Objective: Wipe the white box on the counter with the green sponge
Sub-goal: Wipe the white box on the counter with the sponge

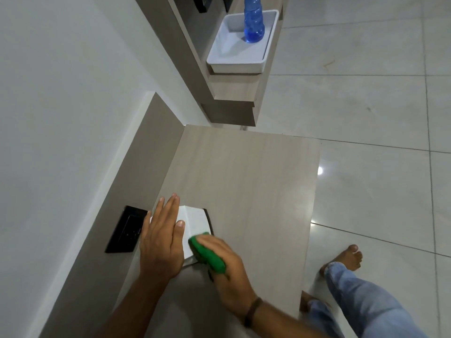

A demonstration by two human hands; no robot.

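Observation:
A small white box (195, 222) stands on the pale wood counter (244, 172), near its left back panel. My left hand (161, 240) lies flat on the box's top and left part, fingers together, holding it steady. My right hand (227, 267) grips a green sponge (207, 252) and presses it against the box's right side, near its front corner. Much of the box is hidden under my two hands.
A black socket plate (125, 230) sits in the back panel left of the box. Farther off, a white tray (238, 62) with a blue bottle (253, 20) rests on a shelf. The counter's right edge drops to tiled floor, where my bare feet (346, 258) stand.

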